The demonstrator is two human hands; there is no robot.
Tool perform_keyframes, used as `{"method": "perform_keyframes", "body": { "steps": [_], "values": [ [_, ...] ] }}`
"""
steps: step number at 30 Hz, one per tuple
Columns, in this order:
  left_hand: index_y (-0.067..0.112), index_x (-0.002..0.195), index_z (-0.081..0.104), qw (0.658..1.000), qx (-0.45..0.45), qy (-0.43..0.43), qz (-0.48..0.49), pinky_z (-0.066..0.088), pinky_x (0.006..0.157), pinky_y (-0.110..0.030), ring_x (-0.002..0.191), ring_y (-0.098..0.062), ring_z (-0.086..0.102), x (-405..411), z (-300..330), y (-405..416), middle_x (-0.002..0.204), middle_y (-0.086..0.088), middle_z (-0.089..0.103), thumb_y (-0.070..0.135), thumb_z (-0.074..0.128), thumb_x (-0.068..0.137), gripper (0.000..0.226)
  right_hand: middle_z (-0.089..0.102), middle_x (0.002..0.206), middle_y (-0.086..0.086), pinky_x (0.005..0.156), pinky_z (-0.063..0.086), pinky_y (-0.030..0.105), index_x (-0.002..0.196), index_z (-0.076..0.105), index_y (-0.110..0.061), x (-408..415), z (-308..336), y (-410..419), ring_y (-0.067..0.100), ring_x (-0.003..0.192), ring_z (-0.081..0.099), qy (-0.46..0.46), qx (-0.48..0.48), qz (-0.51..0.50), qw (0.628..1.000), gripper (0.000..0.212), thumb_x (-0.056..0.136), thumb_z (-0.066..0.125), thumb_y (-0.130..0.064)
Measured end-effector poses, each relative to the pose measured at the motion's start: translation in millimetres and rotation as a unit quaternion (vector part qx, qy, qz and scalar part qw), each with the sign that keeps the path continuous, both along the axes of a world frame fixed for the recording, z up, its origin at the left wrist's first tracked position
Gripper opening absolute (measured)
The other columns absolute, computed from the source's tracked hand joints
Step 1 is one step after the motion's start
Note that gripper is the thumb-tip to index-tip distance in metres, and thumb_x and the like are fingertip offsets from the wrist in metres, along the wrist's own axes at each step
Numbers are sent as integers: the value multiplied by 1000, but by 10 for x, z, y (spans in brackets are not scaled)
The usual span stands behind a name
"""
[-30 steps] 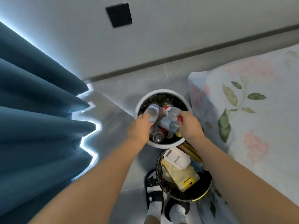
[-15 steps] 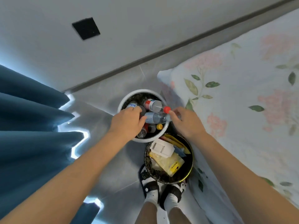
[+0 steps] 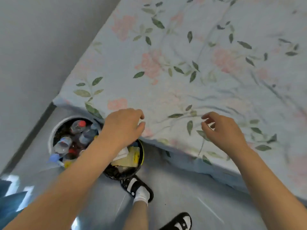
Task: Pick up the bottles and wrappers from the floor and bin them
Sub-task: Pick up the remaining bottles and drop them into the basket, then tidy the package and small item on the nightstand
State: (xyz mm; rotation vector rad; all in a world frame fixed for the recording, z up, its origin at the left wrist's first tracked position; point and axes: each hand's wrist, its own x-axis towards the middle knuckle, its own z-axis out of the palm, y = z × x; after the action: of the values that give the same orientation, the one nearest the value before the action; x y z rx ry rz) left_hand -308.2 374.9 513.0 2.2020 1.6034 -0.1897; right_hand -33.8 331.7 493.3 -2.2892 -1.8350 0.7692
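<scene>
A white round bin [image 3: 51, 138] at the left holds several plastic bottles [image 3: 78, 127], some with red caps. Beside it stands a black bin with a yellow rim [image 3: 141, 156], filled with yellow and white wrappers [image 3: 128, 159]. My left hand [image 3: 123, 128] hovers over the gap between the two bins and the bed's edge, fingers loosely curled, holding nothing. My right hand [image 3: 221, 130] is above the bed sheet, fingers apart and empty.
A bed with a pale blue floral sheet [image 3: 191, 63] fills the right and top of the view. My feet in black sandals and white socks [image 3: 139, 190] stand on the grey tiled floor [image 3: 182, 193]. A blue curtain [image 3: 8, 201] hangs at the lower left.
Both hands have left the white bin and its bottles and moved right, over the bed's edge. The view has swung to the right toward the bed.
</scene>
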Motion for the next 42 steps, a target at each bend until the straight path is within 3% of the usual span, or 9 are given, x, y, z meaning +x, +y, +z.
{"method": "perform_keyframes", "body": {
  "steps": [6,12,18,25,28,31,34,37,42],
  "values": [
    [29,119,57,980,46,-34,-193,49,77,-32,104,-19,61,2382,768,-919,114,6,65,44,45,92,33,61,88,-15,73,51,33,106,62,-29,1839,975,-1875,17,88,63,-36,5,-189,981,21,88,53,-30],
    [29,122,55,906,68,-92,-408,50,76,-32,104,-18,62,4664,1762,-2113,114,8,66,45,42,93,35,70,101,-8,77,50,33,106,62,-28,3170,1947,-3861,20,97,64,-90,-3,-397,913,23,85,54,-34],
    [25,114,62,804,75,-87,-584,49,64,-31,90,-20,67,6047,2028,-3035,101,5,72,44,48,90,34,66,101,-8,77,51,34,112,59,-28,3735,2321,-5412,18,93,60,-66,-72,-606,790,28,86,49,-32],
    [18,60,64,619,109,-43,-776,38,36,-25,40,-24,59,7162,2003,-4006,48,0,61,34,84,52,27,66,102,-12,71,40,27,111,59,-31,3718,2348,-6371,15,88,57,-35,-91,-782,616,25,86,53,-33],
    [16,75,66,556,59,-11,-829,49,52,-30,62,-27,67,7406,1951,-4542,69,-3,70,36,72,72,21,68,101,-11,73,48,27,107,61,-28,3635,2134,-6674,16,83,59,-8,-81,-830,551,24,85,53,-30],
    [19,103,59,517,51,-24,-854,41,67,-31,96,-25,65,7678,1728,-5091,102,0,67,38,46,92,26,69,97,-9,74,48,27,112,60,-28,3652,1844,-6996,13,77,51,31,-94,-851,516,27,85,53,-27],
    [22,97,65,504,25,-36,-863,35,57,-29,82,-22,68,8020,1400,-5627,91,2,70,37,59,84,20,69,100,-8,81,51,29,120,58,-32,3840,1489,-7370,16,89,60,77,-87,-868,482,34,86,55,-29],
    [28,119,56,518,-42,12,-854,44,72,-29,102,-17,62,8309,985,-6108,116,6,61,38,44,93,30,63,119,-7,87,51,32,126,53,-33,4130,1092,-7746,16,107,60,109,-62,-879,460,41,85,58,-36],
    [26,130,47,605,-157,54,-779,51,86,-31,110,-14,58,8655,275,-6758,128,6,55,40,52,91,42,60,125,-3,86,49,31,126,54,-28,4549,426,-8252,19,112,56,109,-48,-888,443,43,84,62,-35]
  ]
}}
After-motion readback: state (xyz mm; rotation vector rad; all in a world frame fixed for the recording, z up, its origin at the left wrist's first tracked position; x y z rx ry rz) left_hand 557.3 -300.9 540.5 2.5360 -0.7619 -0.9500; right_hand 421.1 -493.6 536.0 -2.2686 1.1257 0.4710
